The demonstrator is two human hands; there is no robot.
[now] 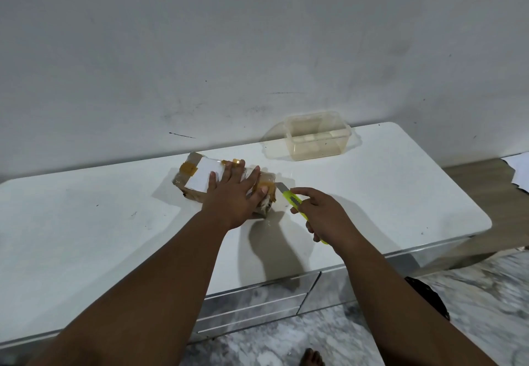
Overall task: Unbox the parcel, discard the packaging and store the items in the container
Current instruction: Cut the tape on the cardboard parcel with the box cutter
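A taped brown parcel (197, 173) with a white label lies on the white table (86, 208). My left hand (232, 194) rests flat on the parcel's right half, fingers spread, pressing it down. My right hand (323, 216) grips a yellow-green utility knife (294, 202). Its bared blade points up-left and touches the parcel's right end. A clear plastic container (317, 136) without a lid stands at the back of the table, to the right of the parcel.
A grey wall rises right behind the table. The table's rounded right corner (481, 216) drops to a marble floor (486, 294). Drawer fronts (257, 302) show below the front edge. A dark object (429, 294) lies on the floor at right.
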